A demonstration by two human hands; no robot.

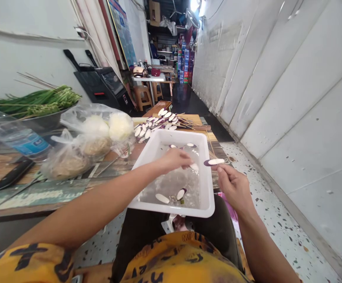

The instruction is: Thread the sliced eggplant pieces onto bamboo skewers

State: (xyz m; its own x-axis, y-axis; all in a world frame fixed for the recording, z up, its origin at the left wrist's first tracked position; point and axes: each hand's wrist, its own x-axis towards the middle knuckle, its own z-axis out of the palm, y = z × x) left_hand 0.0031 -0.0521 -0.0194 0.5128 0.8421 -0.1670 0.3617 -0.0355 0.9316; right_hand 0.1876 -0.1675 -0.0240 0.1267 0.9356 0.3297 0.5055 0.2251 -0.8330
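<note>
A white plastic tub of water rests partly over my lap, with several oval eggplant slices floating in it. My left hand reaches over the water, fingers bent around the edge of a pale slice. At the tub's right side my right hand pinches a thin stick that carries an eggplant slice, white with purple ends. Two more slices float near the tub's front. Behind the tub lies a pile of skewered eggplant slices on a board.
Bagged vegetables, a water bottle and a black-handled knife are on the table at left. Behind them is a bowl of greens. A wall runs along the right.
</note>
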